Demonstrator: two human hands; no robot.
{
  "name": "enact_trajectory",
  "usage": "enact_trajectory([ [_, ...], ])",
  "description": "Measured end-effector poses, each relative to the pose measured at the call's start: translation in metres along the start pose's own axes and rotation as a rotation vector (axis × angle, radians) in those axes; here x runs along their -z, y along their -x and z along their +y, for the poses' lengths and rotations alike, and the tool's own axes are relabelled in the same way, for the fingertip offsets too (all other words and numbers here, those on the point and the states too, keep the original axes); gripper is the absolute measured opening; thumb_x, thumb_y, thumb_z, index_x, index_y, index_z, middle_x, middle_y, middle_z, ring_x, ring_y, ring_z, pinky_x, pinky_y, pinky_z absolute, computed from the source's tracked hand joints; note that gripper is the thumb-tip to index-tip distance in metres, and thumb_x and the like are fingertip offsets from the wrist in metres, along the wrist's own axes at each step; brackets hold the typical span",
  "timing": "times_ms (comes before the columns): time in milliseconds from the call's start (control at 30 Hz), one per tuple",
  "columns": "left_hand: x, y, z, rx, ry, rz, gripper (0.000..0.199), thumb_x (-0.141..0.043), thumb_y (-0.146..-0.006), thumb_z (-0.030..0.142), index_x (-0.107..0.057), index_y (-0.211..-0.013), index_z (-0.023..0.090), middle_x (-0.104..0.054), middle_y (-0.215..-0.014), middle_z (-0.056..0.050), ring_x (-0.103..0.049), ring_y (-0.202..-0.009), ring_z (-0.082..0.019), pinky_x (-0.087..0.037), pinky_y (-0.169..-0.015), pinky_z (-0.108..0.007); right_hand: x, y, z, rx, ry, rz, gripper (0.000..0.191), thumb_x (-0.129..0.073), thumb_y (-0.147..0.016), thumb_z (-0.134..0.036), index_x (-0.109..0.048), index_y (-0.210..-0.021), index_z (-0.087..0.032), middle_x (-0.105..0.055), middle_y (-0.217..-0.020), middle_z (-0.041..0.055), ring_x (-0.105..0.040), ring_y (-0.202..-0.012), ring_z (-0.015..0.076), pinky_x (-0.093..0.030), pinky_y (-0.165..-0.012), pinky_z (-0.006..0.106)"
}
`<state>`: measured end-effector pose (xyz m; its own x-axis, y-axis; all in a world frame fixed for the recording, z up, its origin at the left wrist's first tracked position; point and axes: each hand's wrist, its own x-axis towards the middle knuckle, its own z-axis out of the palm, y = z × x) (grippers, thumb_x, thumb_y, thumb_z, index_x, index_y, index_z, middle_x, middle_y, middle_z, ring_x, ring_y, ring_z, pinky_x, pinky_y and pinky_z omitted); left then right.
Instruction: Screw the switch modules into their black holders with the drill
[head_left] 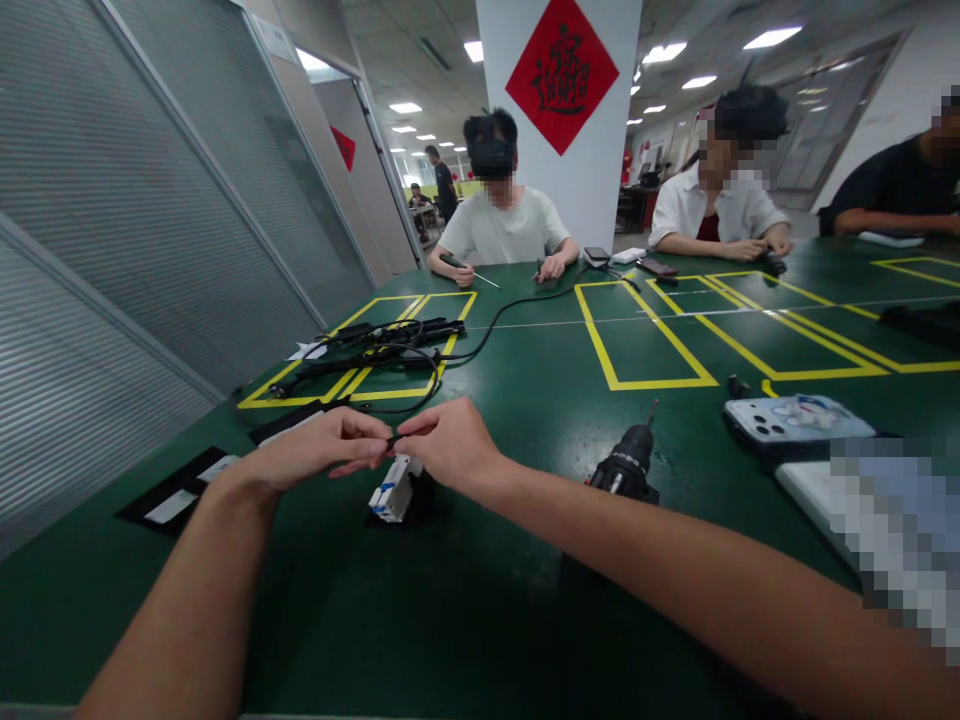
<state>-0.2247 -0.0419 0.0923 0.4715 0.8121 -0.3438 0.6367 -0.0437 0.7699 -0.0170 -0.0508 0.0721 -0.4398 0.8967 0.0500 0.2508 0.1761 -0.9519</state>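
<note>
Black piece (393, 441) is pinched in the fingers of the left hand (337, 442) and the right hand (454, 445), between them. A white block (391, 492) is just under the hands. Right of them is a drill (628, 462).

Place: an open office, with a shared work area set up in it
Ceiling: rows of bright light panels (772, 38) running far back
Left side: a partition (172, 180) of glass with blinds
Middle: a white pillar (559, 180) bearing a red sign (562, 77)
Worktop: green (495, 560), marked off in yellow tape (664, 384), with a drill (628, 462) on it
People: several seated around it
</note>
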Motion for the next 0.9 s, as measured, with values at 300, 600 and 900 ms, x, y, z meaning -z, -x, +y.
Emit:
enact_trajectory([
  [300, -0.003, 0.008, 0.012, 0.079, -0.028, -0.082, 0.028, -0.061, -0.074, 0.039, -0.066, -0.087, 0.014, -0.057, -0.065, 0.0, -0.043, -0.053, -0.01, -0.034, -0.043, -0.02, -0.004, 0.01, 0.001, -0.246, -0.189, -0.192, 0.011, -0.061, -0.084, -0.021, -0.063, -0.092, -0.012, -0.066, -0.086, 0.0018, -0.063, -0.07, 0.0121, -0.054, -0.06, 0.027],
  [600, -0.001, 0.013, 0.013, 0.072, 0.015, -0.035, 0.03, -0.055, -0.078, 0.04, -0.066, -0.091, 0.014, -0.06, -0.071, -0.001, -0.049, -0.058, -0.012, -0.039, -0.045, -0.02, 0.0, 0.012, -0.007, -0.386, -0.232, -0.221, 0.012, -0.059, -0.085, -0.021, -0.061, -0.093, -0.012, -0.064, -0.091, 0.003, -0.062, -0.074, 0.0133, -0.053, -0.062, 0.029],
  [900, -0.008, 0.008, 0.018, 0.112, -0.011, -0.076, 0.031, -0.056, -0.078, 0.043, -0.066, -0.084, 0.014, -0.062, -0.065, -0.001, -0.054, -0.056, -0.014, -0.045, -0.049, -0.023, 0.001, 0.008, -0.004, -0.423, -0.247, -0.23, 0.012, -0.059, -0.086, -0.023, -0.06, -0.091, -0.012, -0.063, -0.085, 0.0012, -0.06, -0.066, 0.0104, -0.051, -0.055, 0.024],
])
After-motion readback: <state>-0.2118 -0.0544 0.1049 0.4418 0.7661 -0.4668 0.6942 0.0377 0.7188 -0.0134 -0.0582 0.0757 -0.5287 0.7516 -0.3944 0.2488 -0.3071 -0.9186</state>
